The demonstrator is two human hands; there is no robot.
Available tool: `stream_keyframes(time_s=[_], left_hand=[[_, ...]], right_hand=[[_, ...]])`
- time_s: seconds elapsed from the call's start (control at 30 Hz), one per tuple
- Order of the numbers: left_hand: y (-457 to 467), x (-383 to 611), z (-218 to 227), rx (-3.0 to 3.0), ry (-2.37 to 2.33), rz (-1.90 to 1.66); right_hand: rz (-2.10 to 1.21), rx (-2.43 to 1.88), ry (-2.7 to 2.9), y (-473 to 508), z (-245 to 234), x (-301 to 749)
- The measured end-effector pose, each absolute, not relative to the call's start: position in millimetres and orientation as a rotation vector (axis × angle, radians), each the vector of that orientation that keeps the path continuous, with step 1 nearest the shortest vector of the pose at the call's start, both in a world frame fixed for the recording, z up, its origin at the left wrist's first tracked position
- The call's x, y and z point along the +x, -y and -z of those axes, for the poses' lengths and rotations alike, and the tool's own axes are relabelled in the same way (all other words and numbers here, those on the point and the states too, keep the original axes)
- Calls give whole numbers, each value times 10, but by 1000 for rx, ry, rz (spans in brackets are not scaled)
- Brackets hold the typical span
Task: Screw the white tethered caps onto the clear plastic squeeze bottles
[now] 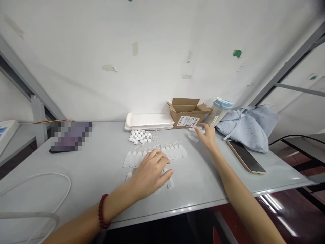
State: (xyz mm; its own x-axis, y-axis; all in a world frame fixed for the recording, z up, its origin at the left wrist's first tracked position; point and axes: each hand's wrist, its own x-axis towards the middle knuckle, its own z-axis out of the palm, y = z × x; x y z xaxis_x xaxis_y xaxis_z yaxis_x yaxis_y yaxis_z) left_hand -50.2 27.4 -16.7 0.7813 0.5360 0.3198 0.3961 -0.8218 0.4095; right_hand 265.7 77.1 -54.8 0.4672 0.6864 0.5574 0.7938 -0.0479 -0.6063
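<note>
My left hand (152, 173) is palm down over the table, thumb held away from loosely bent fingers, with no object visible in its grasp. It partly covers a row of small, flat, whitish translucent tags (177, 152) with thin loops at their tops. More such pieces (169, 182) lie beneath and beside it. Farther right, my right hand (207, 137) reaches toward the cardboard box, fingers apart. Close to its fingertips are a few small translucent pieces (193, 138); whether the fingers touch one is unclear.
White caps (139, 136) lie heaped before a stack of white trays or envelopes (149, 121). An open cardboard box (188, 117), blue-lidded cup (218, 110), pale blue cloth bag (250, 127) and phone (245, 156) are at right. At left are a dark flat object (72, 137) and white cable (68, 183).
</note>
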Motion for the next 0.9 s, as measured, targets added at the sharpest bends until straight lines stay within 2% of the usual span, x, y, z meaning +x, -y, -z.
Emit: stream_keyframes(time_s=[0.07,0.5,0.9], left_hand=[[-300,-503,178,2643,-723,-678],[-354,-538,155,2661,-733,-911],[-376,-507,206,2658,-728,-948]], right_hand=[[185,-1897,1246,-876,679,2862],[-214,-1900,1572,-960,900,3084],[-49,-1762,1761,-1128,1012,2770]])
